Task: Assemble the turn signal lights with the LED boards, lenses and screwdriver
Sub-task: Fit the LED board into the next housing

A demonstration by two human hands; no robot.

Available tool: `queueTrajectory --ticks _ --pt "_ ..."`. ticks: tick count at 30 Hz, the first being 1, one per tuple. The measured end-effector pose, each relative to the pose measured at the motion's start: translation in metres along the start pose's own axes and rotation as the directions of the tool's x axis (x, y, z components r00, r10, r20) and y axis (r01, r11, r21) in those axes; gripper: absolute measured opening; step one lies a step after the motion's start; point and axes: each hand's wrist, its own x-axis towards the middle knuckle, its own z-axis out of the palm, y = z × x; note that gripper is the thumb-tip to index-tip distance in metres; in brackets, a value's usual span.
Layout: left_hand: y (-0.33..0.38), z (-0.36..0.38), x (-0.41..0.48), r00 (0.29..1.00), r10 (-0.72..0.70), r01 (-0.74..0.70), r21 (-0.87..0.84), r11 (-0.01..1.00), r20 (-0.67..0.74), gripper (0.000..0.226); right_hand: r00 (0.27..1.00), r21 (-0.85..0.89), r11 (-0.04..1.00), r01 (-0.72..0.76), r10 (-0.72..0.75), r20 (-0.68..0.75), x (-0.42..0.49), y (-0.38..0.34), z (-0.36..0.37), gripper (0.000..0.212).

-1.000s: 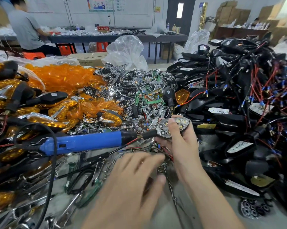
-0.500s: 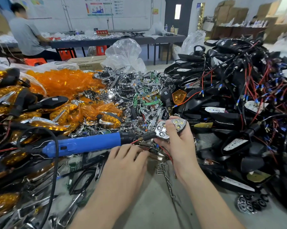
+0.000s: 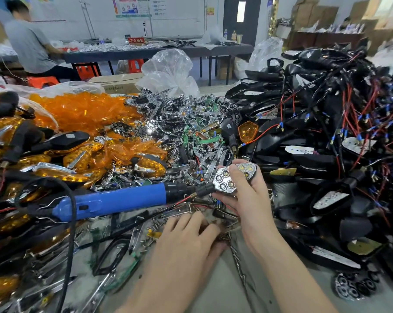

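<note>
The fingers of the right hand (image 3: pixel 249 199) grasp a turn signal light (image 3: pixel 227 181), thumb across its chrome face of hexagonal LED cells. Just left of them lies the blue screwdriver (image 3: pixel 114 199), its black tip beside the light. Beyond the fingers rise heaps of orange lenses (image 3: pixel 84 111) and chrome LED boards (image 3: pixel 179 127). To their right black housings (image 3: pixel 315 159) tangle in red wires. Below the light, the left hand (image 3: pixel 188 238) rests relaxed fingers on loose screws (image 3: pixel 237 258) on the tabletop (image 3: pixel 213 292).

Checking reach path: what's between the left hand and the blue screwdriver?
Head view: loose screws, chrome brackets and a red wire between left hand and screwdriver.
</note>
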Motion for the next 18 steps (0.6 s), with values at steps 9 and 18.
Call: queueTrajectory --ticks 9,18 --pt "-0.011 0.004 -0.011 0.997 -0.067 0.063 -0.085 0.994 -0.042 0.029 1.000 -0.032 0.999 0.024 -0.024 0.012 -0.003 0.003 0.001 0.009" --pt "-0.021 -0.008 -0.010 0.974 -0.166 0.119 -0.277 0.954 -0.153 0.023 0.998 -0.054 0.997 0.056 -0.055 0.015 -0.003 0.006 0.004 0.008"
